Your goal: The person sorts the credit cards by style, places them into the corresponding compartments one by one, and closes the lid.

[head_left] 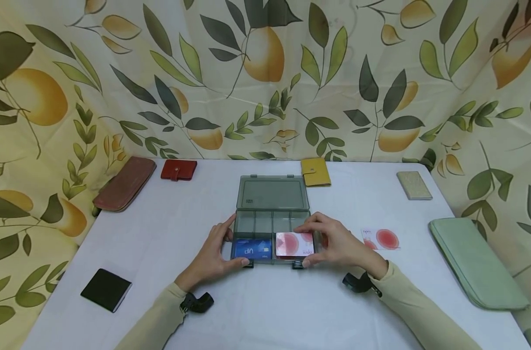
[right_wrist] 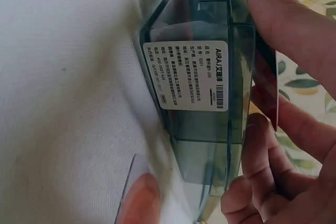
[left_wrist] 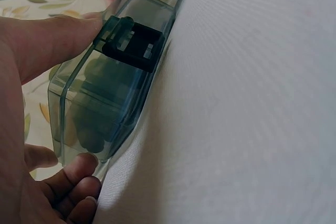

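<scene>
Pink card (head_left: 294, 244) at box (head_left: 272, 194) edge

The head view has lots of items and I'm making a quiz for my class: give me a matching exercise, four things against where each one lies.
Things:
1. blue card
2. yellow wallet
3. black wallet
4. green pouch

Places:
A. at the table's right edge
B. in the box's near left compartment
C. behind the box lid, to its right
D. near the table's front left corner

Pairs: 1-B, 2-C, 3-D, 4-A
</scene>
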Tool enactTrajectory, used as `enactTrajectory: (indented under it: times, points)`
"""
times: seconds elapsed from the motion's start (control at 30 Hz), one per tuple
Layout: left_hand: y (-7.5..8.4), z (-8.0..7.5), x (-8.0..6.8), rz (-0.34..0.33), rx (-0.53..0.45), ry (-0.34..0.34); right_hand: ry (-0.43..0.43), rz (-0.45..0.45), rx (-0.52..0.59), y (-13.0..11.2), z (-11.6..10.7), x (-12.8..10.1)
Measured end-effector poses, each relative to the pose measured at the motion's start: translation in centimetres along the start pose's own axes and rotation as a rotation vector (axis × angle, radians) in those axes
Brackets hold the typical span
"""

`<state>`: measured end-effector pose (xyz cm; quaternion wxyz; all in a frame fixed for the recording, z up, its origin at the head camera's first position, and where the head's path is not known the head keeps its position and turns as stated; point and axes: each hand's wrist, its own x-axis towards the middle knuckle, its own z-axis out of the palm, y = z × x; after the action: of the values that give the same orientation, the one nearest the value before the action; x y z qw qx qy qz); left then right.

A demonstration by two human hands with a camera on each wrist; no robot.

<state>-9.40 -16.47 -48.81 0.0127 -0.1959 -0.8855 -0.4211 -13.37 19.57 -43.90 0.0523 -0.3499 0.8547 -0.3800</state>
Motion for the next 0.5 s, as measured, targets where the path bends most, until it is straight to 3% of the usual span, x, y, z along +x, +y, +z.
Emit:
enactTrajectory:
  times: [0.3,0.4,0.5]
  points:
    - [-0.1,0.0,0.1,0.01,-0.001,0.002,0.003,-0.005,-0.057,-0.1,-0.9,-0.6]
    - [-0.3,0.1,0.0,0.027,-0.003,0.007,0.071,0.021,-0.068,0.6,-2.5,-1.0]
    - [-0.5,0.2,0.0,0.045,0.0,0.017,0.113,0.102,-0.101,2.0,-5.2,-1.8]
